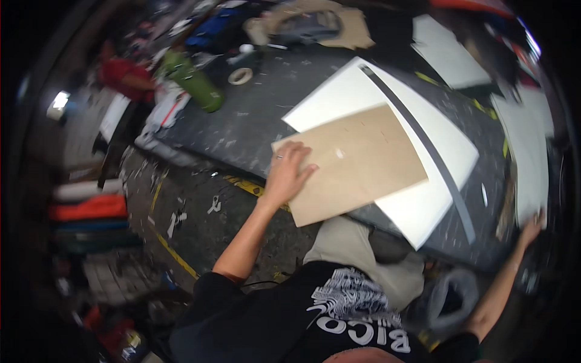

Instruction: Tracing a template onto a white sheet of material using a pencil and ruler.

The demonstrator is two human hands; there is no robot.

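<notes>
My left hand (289,172) lies on the left edge of a brown cardboard sheet (363,157), fingers outstretched on top and thumb apart. That sheet overlaps a larger white sheet (451,145) on the dark table and sticks out past the near table edge. A long, thin grey metal ruler (423,136) rests across the white sheet, to the right of the cardboard. Far to the right, my right hand (532,227) is at the near end of a long pale sheet (528,160), its fingers closed on the edge, somewhat blurred.
On the dark table (260,130) stand a green bottle (195,83) and a tape roll (240,76). Cardboard pieces (357,30) lie at the back. Another person's red sleeve (124,75) shows at far left. Paper scraps (175,222) litter the floor. A bag-lined bin (452,296) stands below the table.
</notes>
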